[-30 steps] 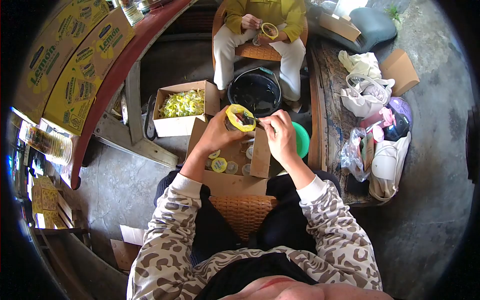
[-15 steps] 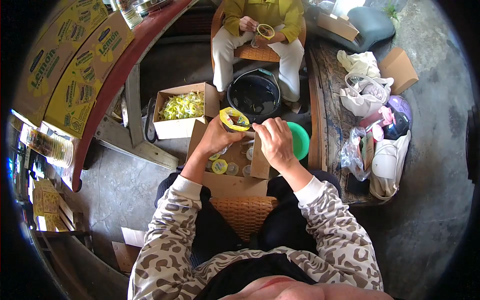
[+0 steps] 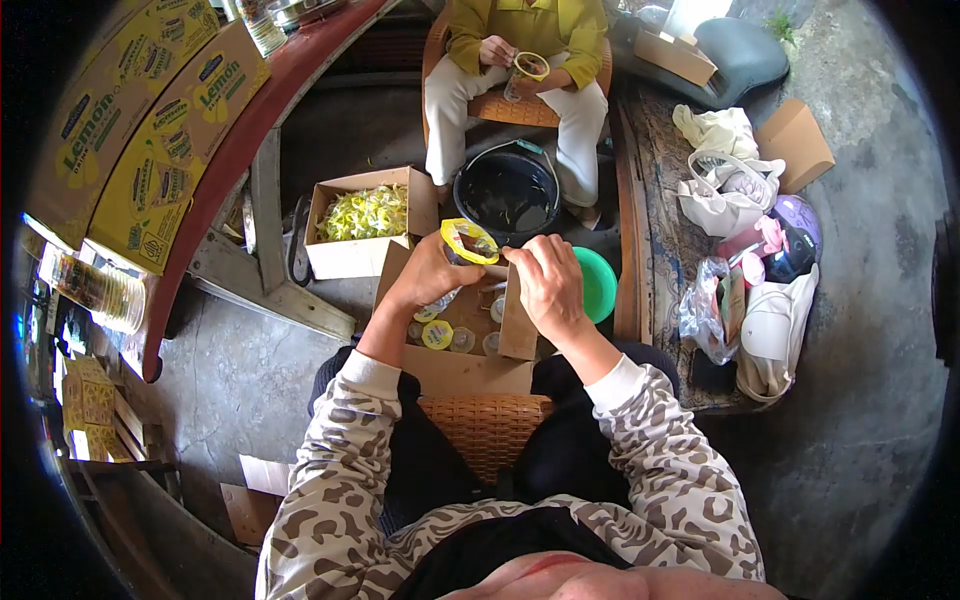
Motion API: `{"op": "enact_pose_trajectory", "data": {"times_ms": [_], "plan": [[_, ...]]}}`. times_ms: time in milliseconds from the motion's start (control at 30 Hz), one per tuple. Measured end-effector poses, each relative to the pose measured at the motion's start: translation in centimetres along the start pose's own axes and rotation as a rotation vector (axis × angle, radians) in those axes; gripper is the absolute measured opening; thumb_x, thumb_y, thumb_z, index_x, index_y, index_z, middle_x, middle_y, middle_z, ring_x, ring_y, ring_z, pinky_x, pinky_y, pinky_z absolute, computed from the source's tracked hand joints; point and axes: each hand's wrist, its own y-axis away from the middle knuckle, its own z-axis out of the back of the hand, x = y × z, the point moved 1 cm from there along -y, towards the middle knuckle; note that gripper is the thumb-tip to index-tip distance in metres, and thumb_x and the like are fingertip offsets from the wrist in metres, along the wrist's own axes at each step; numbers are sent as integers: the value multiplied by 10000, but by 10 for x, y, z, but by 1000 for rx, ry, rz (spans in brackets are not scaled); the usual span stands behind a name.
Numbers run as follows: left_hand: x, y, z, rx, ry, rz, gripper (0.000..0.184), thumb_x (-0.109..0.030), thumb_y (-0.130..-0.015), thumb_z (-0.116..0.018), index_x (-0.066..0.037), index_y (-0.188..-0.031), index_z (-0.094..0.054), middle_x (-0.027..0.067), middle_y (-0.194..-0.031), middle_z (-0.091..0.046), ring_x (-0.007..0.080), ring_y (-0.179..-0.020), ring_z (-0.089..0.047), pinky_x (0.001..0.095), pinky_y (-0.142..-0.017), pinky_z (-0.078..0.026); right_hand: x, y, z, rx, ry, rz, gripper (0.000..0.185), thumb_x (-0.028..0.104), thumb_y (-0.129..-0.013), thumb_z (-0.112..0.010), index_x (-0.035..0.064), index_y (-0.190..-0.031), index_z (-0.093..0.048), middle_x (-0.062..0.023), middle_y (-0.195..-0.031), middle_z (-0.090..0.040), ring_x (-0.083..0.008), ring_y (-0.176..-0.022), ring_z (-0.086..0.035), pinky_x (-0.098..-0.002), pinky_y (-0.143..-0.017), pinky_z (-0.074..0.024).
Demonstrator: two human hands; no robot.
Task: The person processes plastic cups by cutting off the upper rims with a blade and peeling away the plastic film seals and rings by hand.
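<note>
My left hand (image 3: pixel 432 275) is wrapped round a clear plastic cup with a yellow rim (image 3: pixel 470 242), tilted above an open cardboard box (image 3: pixel 465 375). At the right side of the rim, my right hand (image 3: pixel 548 285) has its fingers pinched; what they hold is too small to make out. Several cups with clear or yellow lids (image 3: pixel 437 334) lie in the box under my hands. Beyond the cup stands a black bucket (image 3: pixel 507 192) with dark contents. A green round lid or dish (image 3: pixel 596 284) is right of my right hand.
A carton of yellow-green wrappers (image 3: pixel 362 212) stands left of the bucket. Across from me sits a person (image 3: pixel 525 60) holding a similar cup. Lemon-printed cartons (image 3: pixel 170 130) are on the red-edged table at left. Bags (image 3: pixel 725 200) and a helmet (image 3: pixel 795 240) lie at right.
My right hand has moved slightly down and right from the cup's opening, and a dark thin item it held there no longer shows. The left hand has shifted slightly, still holding the cup.
</note>
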Motion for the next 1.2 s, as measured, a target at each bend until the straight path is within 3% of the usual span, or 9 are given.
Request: {"op": "enact_pose_trajectory", "data": {"times_ms": [133, 300, 367, 400, 733, 900, 1000, 1100, 1200], "plan": [[3, -1, 0, 176, 110, 81, 379, -68, -726, -775, -4, -1085, -672, 23, -1001, -701, 91, -880, -609, 270, -810, -499, -1, 7, -5, 44, 40, 34, 96, 56, -806, -661, 62, -899, -640, -50, -847, -523, -225, -792, -542, -357, -683, -443], [8, -2, -1, 171, 107, 124, 412, -79, -729, -787, -7, -1108, -643, 18, -988, -689, 71, -864, -598, 265, -784, -504, -1, 0, -4, 11, -88, -88, 100, 8, -788, -670, 49, -873, -637, -71, -856, -530, -249, -808, -556, -377, -695, -461], [17, -5, -2, 50, 147, -11, 503, -97, -726, -817, 1, -1157, -577, 37, -1027, -681, 90, -922, -614, 275, -827, -508, -7, 1, -9, -1, -262, -277, 144, -59, -760, -670, 35, -864, -641, -78, -863, -537, -271, -830, -570, -400, -717, -486], [14, -5, -2, 39, 117, -15, 552, -93, -727, -842, 0, -1163, -516, 71, -1095, -646, 123, -1060, -591, 309, -920, -495, -8, 2, -10, 5, -288, -309, 175, -100, -742, -666, 27, -860, -644, -81, -867, -539, -285, -841, -577, -413, -733, -500], [12, -8, 2, -64, -153, -129, 504, -156, -810, -775, 14, -1238, -572, 85, -1171, -667, 161, -1090, -615, 318, -984, -462, -12, 0, 0, -17, -157, -157, 155, -18, -770, -696, 61, -901, -668, -54, -840, -541, -243, -799, -562, -380, -696, -473], [8, -2, 2, -34, -54, 33, 485, -163, -788, -707, 20, -1220, -586, 114, -1143, -674, 192, -1082, -616, 334, -992, -453, -5, 0, 1, 15, -11, -5, 186, 32, -782, -676, 64, -965, -675, -45, -856, -542, -221, -797, -556, -359, -695, -460], [7, 0, 0, -16, 23, 12, 448, -149, -786, -703, 15, -1189, -595, 84, -1050, -679, 174, -947, -619, 298, -868, -483, -4, 2, 3, 8, -10, 0, 187, 36, -772, -666, 56, -958, -669, -48, -860, -538, -222, -804, -554, -360, -698, -459], [3, 2, -2, 96, 67, 34, 434, -153, -782, -701, 14, -1174, -613, 81, -1043, -685, 155, -924, -625, 293, -848, -492, -1, 4, 1, 29, 20, 12, 161, 35, -770, -666, 57, -929, -658, -51, -853, -530, -223, -811, -554, -362, -699, -457], [4, -1, -6, 89, 4, 22, 478, -144, -747, -807, 3, -1161, -620, 65, -1082, -694, 143, -989, -632, 308, -908, -497, -1, 3, -2, 40, 21, 8, 133, 39, -772, -666, 58, -901, -645, -53, -847, -523, -224, -814, -553, -362, -699, -455]]}}
